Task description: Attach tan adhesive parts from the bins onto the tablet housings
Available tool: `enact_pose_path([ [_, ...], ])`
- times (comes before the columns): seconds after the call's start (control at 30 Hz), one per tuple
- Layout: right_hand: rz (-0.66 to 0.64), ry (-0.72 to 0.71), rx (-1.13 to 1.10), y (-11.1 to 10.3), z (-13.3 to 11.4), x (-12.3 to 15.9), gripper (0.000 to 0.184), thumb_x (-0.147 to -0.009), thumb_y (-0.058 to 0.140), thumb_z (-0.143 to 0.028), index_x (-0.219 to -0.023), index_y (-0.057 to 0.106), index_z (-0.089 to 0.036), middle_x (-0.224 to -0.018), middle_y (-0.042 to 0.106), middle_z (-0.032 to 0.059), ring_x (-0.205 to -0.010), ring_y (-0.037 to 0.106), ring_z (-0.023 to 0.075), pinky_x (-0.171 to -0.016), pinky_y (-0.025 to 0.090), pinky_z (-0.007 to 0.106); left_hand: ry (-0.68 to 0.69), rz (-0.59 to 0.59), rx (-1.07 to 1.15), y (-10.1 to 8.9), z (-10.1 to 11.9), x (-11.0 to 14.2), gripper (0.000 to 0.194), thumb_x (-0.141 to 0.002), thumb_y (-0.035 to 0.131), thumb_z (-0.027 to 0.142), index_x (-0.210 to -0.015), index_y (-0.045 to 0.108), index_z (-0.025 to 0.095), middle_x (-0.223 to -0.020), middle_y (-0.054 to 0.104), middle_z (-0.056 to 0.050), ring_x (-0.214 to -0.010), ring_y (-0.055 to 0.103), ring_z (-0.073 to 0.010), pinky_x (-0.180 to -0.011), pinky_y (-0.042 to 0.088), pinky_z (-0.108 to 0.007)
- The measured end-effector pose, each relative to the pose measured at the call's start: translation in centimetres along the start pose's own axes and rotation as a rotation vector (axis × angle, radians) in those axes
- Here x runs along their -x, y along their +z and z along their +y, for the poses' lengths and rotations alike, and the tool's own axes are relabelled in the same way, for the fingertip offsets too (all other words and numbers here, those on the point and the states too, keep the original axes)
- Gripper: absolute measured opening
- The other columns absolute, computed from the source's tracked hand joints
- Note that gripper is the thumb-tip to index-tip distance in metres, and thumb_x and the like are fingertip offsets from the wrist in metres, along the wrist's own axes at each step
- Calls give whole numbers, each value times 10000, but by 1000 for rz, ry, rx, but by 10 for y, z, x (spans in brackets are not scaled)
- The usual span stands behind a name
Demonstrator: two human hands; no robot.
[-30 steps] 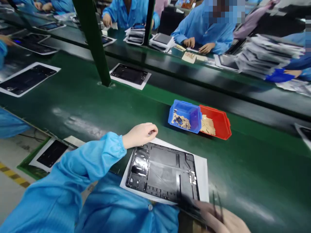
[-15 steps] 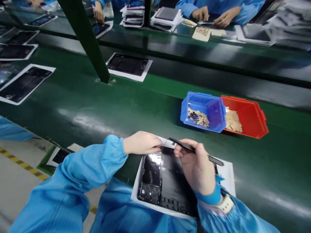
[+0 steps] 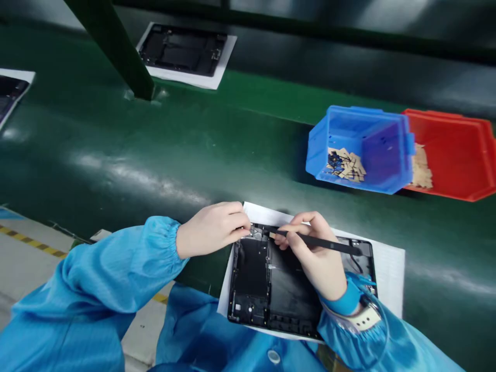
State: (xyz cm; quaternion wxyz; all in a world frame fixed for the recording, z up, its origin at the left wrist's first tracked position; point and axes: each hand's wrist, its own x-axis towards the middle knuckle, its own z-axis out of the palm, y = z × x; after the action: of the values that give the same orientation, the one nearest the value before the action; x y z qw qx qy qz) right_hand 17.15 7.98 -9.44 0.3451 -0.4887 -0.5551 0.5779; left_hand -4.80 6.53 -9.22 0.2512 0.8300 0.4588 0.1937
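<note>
A black tablet housing point(image 3: 294, 289) lies open side up on a white sheet point(image 3: 389, 274) at the table's front edge. My right hand point(image 3: 315, 253) is closed around black tweezers point(image 3: 325, 244), held nearly level. Their tips are over the housing's far edge, left of the middle. A small pale piece shows beside the tips, too small to name. At the housing's far left corner my left hand point(image 3: 217, 227) has thumb and fingers pinched together; whatever lies between them is too small to make out. My right forearm and wrist hide the housing's near right part.
Beyond my right hand stand a blue bin point(image 3: 360, 150) with small tan and dark pieces, and a red bin point(image 3: 453, 155) holding tan pieces. Another black housing point(image 3: 182, 49) lies on white paper beside a green post point(image 3: 116, 46). At the left edge is one more housing point(image 3: 10, 93).
The view has tipped down and closer. Both my hands have come down to the housing's far edge, and the tweezers' tips have dropped from above it to the housing.
</note>
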Motion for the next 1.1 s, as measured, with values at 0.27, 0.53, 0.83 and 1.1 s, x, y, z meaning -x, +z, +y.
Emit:
enact_pose_path([
  [0.27, 8, 47, 109, 3, -6, -3, 181, -792, 613, -283, -779, 446, -215, -657, 683, 15, -554, 650, 139, -549, 523, 244, -49, 27, 107, -2, 3, 3, 98, -886, 546, 192, -800, 571, 151, -976, 560, -45, -902, 560, -139, -845, 476, -285],
  [0.53, 27, 76, 179, 6, -6, -3, 167, -791, 606, -273, -779, 449, -216, -638, 665, -2, -577, 654, 149, -560, 502, 257, -19, 3, 60, -1, 3, 1, 148, -900, 519, 190, -762, 552, 148, -876, 605, -33, -825, 567, -140, -784, 470, -277],
  [0.83, 37, 75, 243, 7, -5, -3, 163, -794, 602, -279, -750, 457, -219, -609, 630, -19, -573, 638, 151, -531, 481, 261, -13, 3, 26, -2, 4, 0, 167, -911, 490, 193, -758, 544, 154, -881, 610, -34, -823, 562, -137, -779, 465, -274],
  [1.1, 33, 87, 248, 7, -5, -3, 154, -796, 595, -276, -760, 456, -223, -618, 635, -18, -591, 647, 160, -562, 500, 277, -10, 4, 20, -2, 4, 0, 164, -912, 483, 192, -765, 543, 154, -870, 606, -32, -814, 559, -139, -773, 466, -280],
])
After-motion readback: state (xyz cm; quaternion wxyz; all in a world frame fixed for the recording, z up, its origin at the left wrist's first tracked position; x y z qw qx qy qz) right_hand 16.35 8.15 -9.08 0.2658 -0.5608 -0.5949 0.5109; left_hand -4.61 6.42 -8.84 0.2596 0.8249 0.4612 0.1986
